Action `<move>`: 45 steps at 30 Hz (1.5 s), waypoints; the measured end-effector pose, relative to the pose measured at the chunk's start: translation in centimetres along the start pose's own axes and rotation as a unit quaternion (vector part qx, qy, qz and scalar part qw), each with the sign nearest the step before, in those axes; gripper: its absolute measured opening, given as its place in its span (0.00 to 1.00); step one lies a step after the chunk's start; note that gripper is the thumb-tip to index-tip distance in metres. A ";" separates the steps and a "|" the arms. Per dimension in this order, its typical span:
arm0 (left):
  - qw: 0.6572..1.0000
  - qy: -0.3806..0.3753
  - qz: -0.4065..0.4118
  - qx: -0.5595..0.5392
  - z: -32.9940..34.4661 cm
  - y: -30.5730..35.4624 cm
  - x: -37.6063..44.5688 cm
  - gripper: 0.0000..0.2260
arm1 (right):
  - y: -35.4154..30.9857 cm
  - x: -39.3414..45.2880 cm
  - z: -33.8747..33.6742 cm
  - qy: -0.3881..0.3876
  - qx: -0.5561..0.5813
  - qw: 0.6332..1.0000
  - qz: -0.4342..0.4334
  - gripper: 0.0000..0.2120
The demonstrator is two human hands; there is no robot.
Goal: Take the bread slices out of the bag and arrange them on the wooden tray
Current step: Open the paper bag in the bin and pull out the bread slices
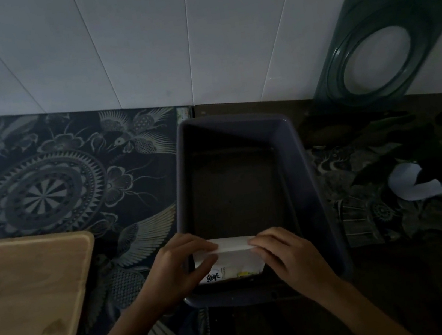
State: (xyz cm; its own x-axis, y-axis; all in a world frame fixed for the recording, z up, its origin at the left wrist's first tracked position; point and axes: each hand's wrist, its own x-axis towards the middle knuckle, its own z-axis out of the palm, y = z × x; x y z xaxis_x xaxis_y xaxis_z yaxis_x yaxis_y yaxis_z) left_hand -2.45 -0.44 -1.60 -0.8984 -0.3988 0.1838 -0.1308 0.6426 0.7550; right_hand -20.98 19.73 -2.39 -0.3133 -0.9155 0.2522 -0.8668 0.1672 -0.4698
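Note:
A white bread bag (235, 261) with printed characters stands at the near end of a dark rectangular bin (302, 155). My left hand (180, 268) pinches the bag's folded top edge at its left end. My right hand (287, 255) grips the same fold at its right end. No bread slices show; the bag hides its contents. The wooden tray (29, 296) lies to the left of the bin with nothing on it, apart from both hands.
A patterned dark mat (52, 178) covers the counter under the tray and bin. A green frame with a round opening (385, 48) leans against the white tiled wall at the back right. A leafy plant and white paper (414, 181) sit to the right.

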 end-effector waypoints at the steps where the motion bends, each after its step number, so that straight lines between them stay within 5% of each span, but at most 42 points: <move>1: 1.000 0.001 -0.001 -0.007 0.0 0.1 0.0 0.09 | 0.0 0.1 0.0 -0.003 0.005 1.000 0.006 0.12; 16: 0.997 -0.066 -0.029 -0.009 -0.5 0.8 2.4 0.05 | 0.2 1.5 -0.2 -0.034 0.062 0.994 0.087 0.11; 25: 0.996 -0.051 -0.071 0.005 0.1 0.8 3.3 0.06 | -1.5 1.5 0.9 0.069 -0.046 0.996 -0.024 0.15; 32: 0.997 -0.058 -0.039 0.019 -0.2 0.7 3.3 0.05 | -2.5 1.2 2.3 0.066 -0.081 0.993 -0.051 0.06; 45: 0.999 -0.039 0.021 0.026 -0.9 0.0 5.0 0.03 | -4.0 -0.4 1.7 0.048 -0.067 0.993 -0.088 0.06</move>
State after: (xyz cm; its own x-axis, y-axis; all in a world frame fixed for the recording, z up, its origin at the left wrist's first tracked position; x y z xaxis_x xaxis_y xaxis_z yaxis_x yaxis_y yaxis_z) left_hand -6.54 -2.99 -0.12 -0.9329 -0.3209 0.1636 -0.1126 0.6912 0.7139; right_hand -16.71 18.81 -2.02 -0.1822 -0.8969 0.4029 -0.9532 0.0606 -0.2962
